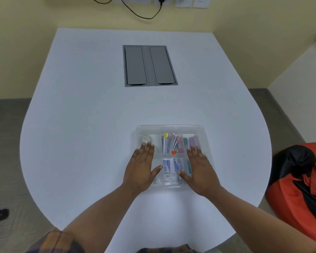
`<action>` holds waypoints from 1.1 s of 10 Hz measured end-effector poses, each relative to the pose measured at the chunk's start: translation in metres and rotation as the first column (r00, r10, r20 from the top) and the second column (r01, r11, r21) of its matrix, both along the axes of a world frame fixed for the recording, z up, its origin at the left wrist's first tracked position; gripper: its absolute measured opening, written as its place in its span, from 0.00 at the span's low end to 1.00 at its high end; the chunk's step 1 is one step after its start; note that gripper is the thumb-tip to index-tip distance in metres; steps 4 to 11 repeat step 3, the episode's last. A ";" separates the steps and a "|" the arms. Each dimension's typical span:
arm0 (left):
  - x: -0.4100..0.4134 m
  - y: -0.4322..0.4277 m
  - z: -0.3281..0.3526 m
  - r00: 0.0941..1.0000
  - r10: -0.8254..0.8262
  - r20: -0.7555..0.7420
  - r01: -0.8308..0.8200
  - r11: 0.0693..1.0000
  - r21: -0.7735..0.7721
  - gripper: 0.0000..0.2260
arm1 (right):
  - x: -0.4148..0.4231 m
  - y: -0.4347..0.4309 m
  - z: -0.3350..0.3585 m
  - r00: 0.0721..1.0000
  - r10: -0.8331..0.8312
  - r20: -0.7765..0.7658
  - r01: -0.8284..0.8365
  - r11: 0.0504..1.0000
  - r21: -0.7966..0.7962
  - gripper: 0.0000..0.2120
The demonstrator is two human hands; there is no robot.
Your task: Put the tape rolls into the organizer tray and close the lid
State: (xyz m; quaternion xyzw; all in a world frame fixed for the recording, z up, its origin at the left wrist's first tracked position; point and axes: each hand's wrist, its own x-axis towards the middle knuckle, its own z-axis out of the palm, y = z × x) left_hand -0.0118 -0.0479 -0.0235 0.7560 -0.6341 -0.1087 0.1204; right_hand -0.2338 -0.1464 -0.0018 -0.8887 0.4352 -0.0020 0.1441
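both hands lie flat with fingers spread and gripping nothing, the left hand (141,168) on the left part of the clear lid (173,129), the right hand (199,169) on the right part. the lid covers the organizer tray (207,143) near the front of the white table (98,115). a clear tape roll (145,138) shows, a little blurred, in the far-left compartment; pens (171,142) fill the middle one.

Clear glossy plastic organizer tray (171,128) on a smooth matt white table (91,110)
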 end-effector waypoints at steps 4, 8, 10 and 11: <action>0.010 0.012 0.026 0.990 0.034 0.138 -0.028 0.999 -0.045 0.34 | 0.018 0.024 0.012 0.976 -0.138 0.167 0.141 0.990 -0.009 0.40; 0.010 0.012 0.026 0.990 0.034 0.138 -0.028 0.999 -0.045 0.34 | 0.018 0.024 0.012 0.976 -0.138 0.167 0.141 0.990 -0.009 0.40; 0.010 0.012 0.026 0.990 0.034 0.138 -0.028 0.999 -0.045 0.34 | 0.018 0.024 0.012 0.976 -0.138 0.167 0.141 0.990 -0.009 0.40; 0.010 0.012 0.026 0.990 0.034 0.138 -0.028 0.999 -0.045 0.34 | 0.018 0.024 0.012 0.976 -0.138 0.167 0.141 0.990 -0.009 0.40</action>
